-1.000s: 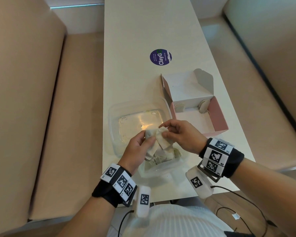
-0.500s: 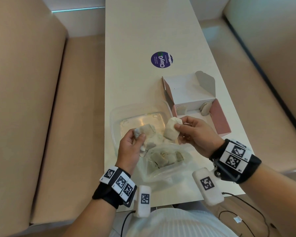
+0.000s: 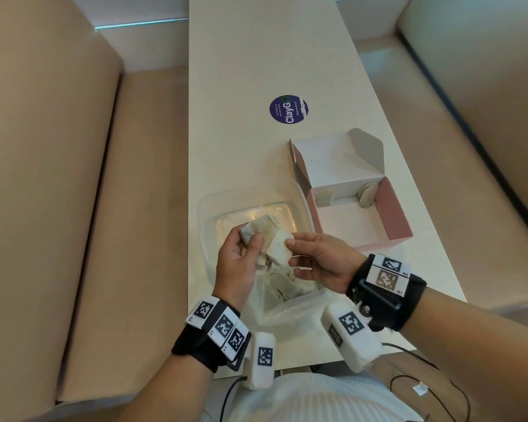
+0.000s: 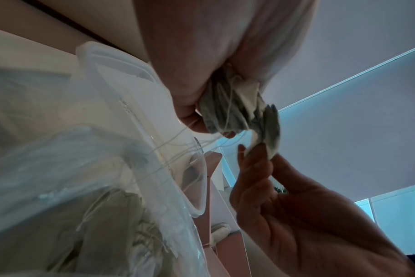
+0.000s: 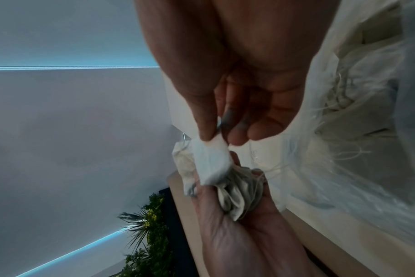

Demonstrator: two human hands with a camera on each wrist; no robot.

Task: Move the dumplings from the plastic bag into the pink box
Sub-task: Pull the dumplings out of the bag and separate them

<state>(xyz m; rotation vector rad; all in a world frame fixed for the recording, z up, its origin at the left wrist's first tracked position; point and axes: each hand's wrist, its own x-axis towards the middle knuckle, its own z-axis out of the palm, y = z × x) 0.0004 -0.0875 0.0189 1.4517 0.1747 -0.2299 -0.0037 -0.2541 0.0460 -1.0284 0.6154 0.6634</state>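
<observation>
Both hands are working together just above the clear tub: the left hand (image 3: 241, 260) is curling its fingers round a clump of dumplings (image 3: 258, 231), thumb pressing on top, while the right hand (image 3: 320, 260) is pinching one pale dumpling (image 3: 279, 249) btwn thumb and forefinger, its other fingers loosely bent and holding nothing else. The two pieces are touching, and in the wrist views thin threads are trailing from the clump down toward the bag (so they're prob. snagged together, though that's a guess). The pinched dumpling's long axis is running diagonally, from near the person up toward the far left. Below the hands the plastic bag (image 3: 287, 303) is lying open in the clear tub (image 3: 208, 208), w/ more dumplings inside. The pink box (image 3: 393, 211) is sitting to the right and slightly farther away, touching the tub's right edge, lid standing open, a couple of dumplings already lying at its far end. The right hand is nearer the box, so the carry should be going rightward and forward over the tub rim.
</observation>
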